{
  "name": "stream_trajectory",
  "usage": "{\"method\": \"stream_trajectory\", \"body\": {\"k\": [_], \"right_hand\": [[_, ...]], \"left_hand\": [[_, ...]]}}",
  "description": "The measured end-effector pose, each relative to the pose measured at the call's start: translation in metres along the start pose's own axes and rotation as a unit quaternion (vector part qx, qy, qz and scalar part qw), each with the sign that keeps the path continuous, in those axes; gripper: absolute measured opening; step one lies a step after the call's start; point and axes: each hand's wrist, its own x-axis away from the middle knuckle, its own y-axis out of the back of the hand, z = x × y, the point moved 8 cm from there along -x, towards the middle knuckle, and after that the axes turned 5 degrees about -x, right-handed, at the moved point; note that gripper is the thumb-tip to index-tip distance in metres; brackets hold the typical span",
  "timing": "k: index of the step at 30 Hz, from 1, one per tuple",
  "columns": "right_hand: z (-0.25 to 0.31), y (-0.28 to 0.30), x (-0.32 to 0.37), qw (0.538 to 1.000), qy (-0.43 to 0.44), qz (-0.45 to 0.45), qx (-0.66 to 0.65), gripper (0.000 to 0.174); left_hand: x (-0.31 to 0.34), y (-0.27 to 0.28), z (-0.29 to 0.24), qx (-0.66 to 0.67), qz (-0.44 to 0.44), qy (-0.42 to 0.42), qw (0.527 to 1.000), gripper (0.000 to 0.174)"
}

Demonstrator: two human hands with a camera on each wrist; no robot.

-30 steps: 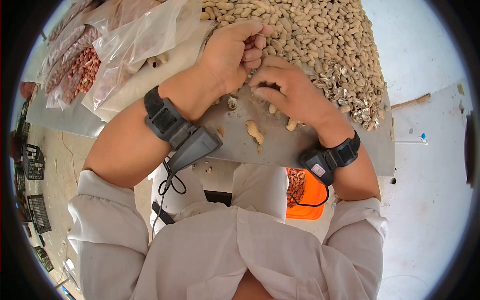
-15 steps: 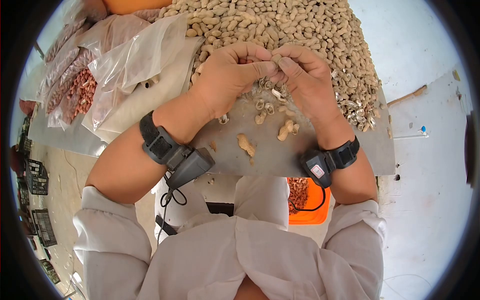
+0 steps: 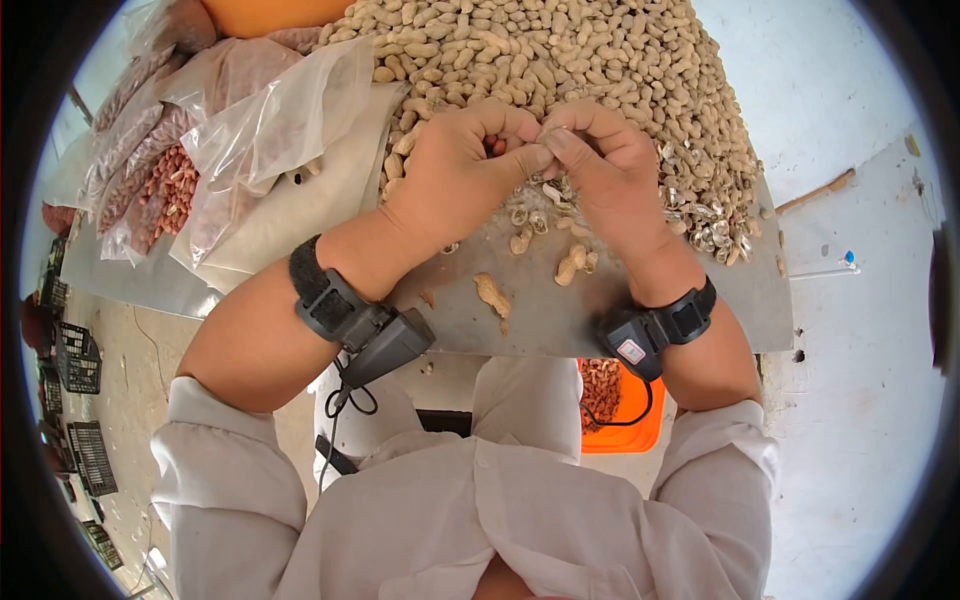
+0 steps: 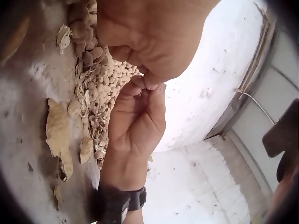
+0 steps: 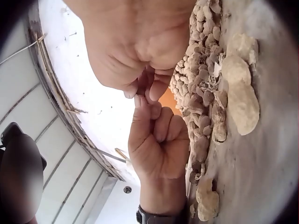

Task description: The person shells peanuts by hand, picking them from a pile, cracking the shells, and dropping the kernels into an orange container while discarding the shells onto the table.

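Note:
My left hand (image 3: 460, 165) and right hand (image 3: 615, 175) meet fingertip to fingertip over the near edge of a big heap of unshelled peanuts (image 3: 600, 60). Red peanut kernels (image 3: 495, 146) show inside the curled fingers of the left hand. Thumb and forefinger of each hand pinch together at the meeting point, around a peanut that the fingertips mostly hide. In the left wrist view the right hand (image 4: 138, 121) reaches up to the left thumb. Below the hands, loose peanut pods (image 3: 572, 262) and a broken pod (image 3: 491, 293) lie on the metal tabletop (image 3: 450, 325).
Cracked empty shells (image 3: 715, 225) lie along the heap's right side. Plastic bags of red kernels (image 3: 170, 190) are at the left, an orange container (image 3: 270, 12) behind them. An orange basin (image 3: 640, 430) with kernels is below the table edge. Black crates (image 3: 90, 455) stand on the floor.
A second ago the hands were apart, the right one low at the heap's edge. They came together around a peanut, which showed between the fingertips half a second ago and is now mostly hidden.

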Motion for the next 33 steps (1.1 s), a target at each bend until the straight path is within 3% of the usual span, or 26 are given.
{"method": "stream_trajectory", "body": {"k": [4, 7, 15, 21, 24, 27, 30, 33], "right_hand": [[-0.004, 0.004, 0.0, 0.999, -0.005, -0.04, -0.036, 0.011], [-0.002, 0.004, 0.002, 0.994, -0.013, -0.056, -0.092, 0.013], [-0.015, 0.004, 0.002, 0.969, -0.049, -0.058, -0.234, 0.014], [-0.014, 0.006, 0.001, 0.97, -0.057, -0.088, -0.221, 0.015], [0.0, 0.006, 0.003, 0.993, -0.021, -0.11, -0.024, 0.014], [0.028, -0.005, 0.004, 0.956, 0.14, -0.047, 0.254, 0.014], [0.049, -0.025, 0.008, 0.897, 0.249, 0.012, 0.366, 0.014], [0.049, -0.029, 0.009, 0.89, 0.278, 0.026, 0.359, 0.013]], "left_hand": [[-0.004, 0.001, 0.001, 0.081, -0.032, -0.04, 0.995, 0.013], [-0.002, -0.001, -0.001, 0.083, -0.003, -0.045, 0.996, 0.013], [-0.002, -0.007, 0.016, 0.328, -0.02, 0.059, 0.942, 0.008], [-0.005, -0.018, 0.026, 0.436, 0.037, 0.117, 0.892, 0.009], [-0.004, -0.021, 0.028, 0.466, 0.036, 0.161, 0.869, 0.012], [-0.002, -0.022, 0.03, 0.496, 0.035, 0.194, 0.845, 0.015], [-0.002, -0.024, 0.034, 0.529, 0.035, 0.213, 0.821, 0.017], [-0.001, -0.027, 0.037, 0.557, 0.041, 0.225, 0.798, 0.018]]}}
